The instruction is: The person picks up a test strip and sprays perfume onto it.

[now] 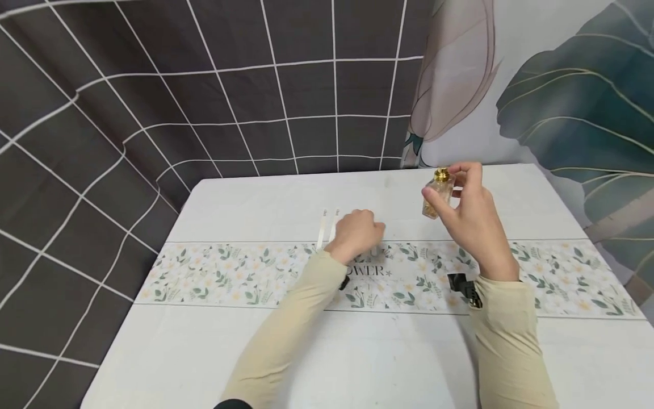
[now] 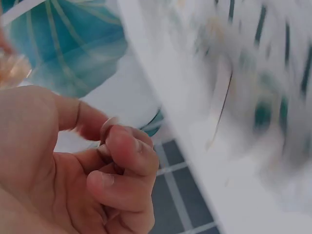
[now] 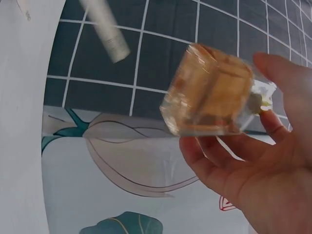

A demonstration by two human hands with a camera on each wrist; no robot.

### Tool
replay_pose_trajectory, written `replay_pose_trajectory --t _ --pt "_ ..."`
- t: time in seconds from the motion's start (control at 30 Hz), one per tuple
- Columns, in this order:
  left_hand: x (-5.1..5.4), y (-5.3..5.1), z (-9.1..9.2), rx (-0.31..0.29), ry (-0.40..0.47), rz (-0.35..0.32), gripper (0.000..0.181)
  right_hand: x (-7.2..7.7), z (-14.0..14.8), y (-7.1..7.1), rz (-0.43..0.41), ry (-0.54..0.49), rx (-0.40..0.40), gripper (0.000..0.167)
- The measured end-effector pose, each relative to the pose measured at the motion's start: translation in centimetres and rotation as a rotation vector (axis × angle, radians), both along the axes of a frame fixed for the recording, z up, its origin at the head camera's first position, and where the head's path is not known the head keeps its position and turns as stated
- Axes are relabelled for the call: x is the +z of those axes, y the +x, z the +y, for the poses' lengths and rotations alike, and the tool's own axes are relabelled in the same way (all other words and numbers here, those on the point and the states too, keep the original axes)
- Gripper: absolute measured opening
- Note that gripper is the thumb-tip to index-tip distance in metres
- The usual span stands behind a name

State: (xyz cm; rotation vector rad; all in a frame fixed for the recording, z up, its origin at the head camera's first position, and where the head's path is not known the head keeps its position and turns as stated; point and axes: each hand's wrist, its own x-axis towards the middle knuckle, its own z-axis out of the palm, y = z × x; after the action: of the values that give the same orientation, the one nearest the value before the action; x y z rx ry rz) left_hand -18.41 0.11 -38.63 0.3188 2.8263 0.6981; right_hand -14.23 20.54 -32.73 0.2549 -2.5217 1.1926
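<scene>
My right hand (image 1: 475, 218) holds a small clear glass perfume bottle (image 1: 436, 199) with a gold top, raised above the table and tilted. In the right wrist view the bottle (image 3: 209, 92) shows amber liquid, with thumb and fingers about its neck and side. My left hand (image 1: 356, 234) is to its left, over the floral band, its fingers curled. A white strip (image 3: 106, 31) hangs in the air in the right wrist view, apparently pinched by the left hand; the grip itself is mostly hidden. Two white paper strips (image 1: 321, 230) lie beside the left hand, one partly covered.
The white table (image 1: 214, 346) carries a printed floral band (image 1: 204, 272) with lettering. A dark grid curtain (image 1: 306, 91) stands behind and to the left. A leaf-patterned cloth (image 1: 572, 113) hangs at the right.
</scene>
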Motion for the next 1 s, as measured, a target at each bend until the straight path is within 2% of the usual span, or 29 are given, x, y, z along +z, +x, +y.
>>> replay_pose_trajectory --t 0.17,0.33,0.47,0.67,0.8,1.0 --pt "2.8 1.2 -3.9 0.003 -0.002 0.144 0.03 0.3 -0.5 0.0 0.077 -0.038 0.011 0.055" --pt "4.3 3.1 -7.0 -0.044 -0.019 0.334 0.027 0.2 -1.6 0.2 0.175 0.0 0.019 0.052" --pt "4.6 4.8 -8.5 -0.082 -0.006 0.419 0.029 -0.1 -2.4 0.5 0.178 0.069 0.003 0.052" --pt "4.5 7.1 -10.0 -0.139 0.065 0.475 0.032 -0.3 -3.1 1.1 0.185 0.122 -0.036 0.052" --pt "4.4 7.8 -10.4 -0.17 0.101 0.523 0.032 -0.9 -3.3 1.3 0.236 0.151 -0.036 0.049" --pt "4.4 8.1 -10.5 -0.236 0.15 0.581 0.029 -1.8 -4.2 1.5 0.283 0.182 0.023 0.046"
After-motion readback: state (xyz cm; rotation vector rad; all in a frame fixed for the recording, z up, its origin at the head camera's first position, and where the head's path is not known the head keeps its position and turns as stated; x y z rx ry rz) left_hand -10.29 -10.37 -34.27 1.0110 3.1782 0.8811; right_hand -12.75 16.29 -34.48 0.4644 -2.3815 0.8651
